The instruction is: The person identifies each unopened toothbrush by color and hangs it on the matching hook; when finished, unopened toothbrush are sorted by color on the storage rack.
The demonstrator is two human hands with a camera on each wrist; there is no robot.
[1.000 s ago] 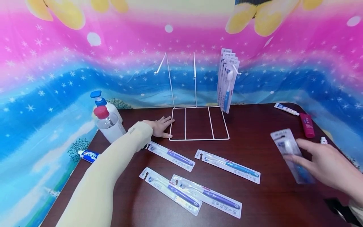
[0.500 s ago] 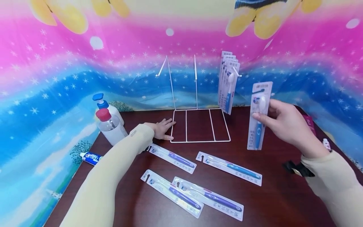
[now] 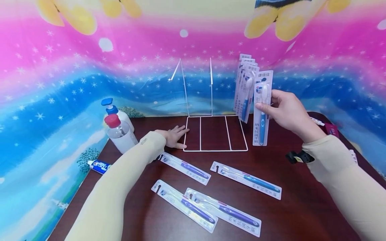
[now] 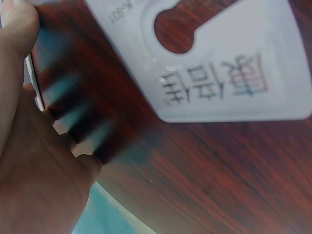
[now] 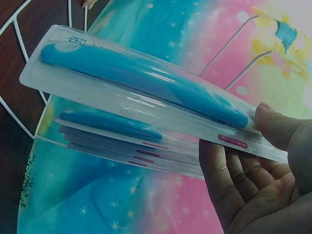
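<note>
Carried in from well to the right of the white wire rack (image 3: 215,151), where it was near the red tube, a blue toothbrush pack (image 3: 262,112) has come to just beside the rack's right end. The right grip (image 3: 284,108) pinches it by its right edge, thumb in front and fingers behind. It stands nearly upright, probably held lower down so the slot at its top stays free. The left grip (image 3: 175,136) has its fingers spread, touching the left wire of the rack's base, apparently to steady it.

Beside the held pack, hanging packs (image 3: 248,88) line the rack's right side, all facing forward: at least four, overlapping too closely for a sure count. Left of them, two bare hooks (image 3: 175,69) show.

Four packs lie on the desk (image 3: 138,209) in front of the rack, face up and seemingly spread for easy reach: one blue pack (image 3: 247,180) and three purple packs (image 3: 185,168).

Left of the rack stand two bottles (image 3: 122,135), one red-capped, one with a blue pump; one blue toothpaste tube (image 3: 99,166) lies nearby, perhaps kept aside for room. Right of the rack lie one white tube (image 3: 317,121) and one red tube (image 3: 332,130), partly hidden.
</note>
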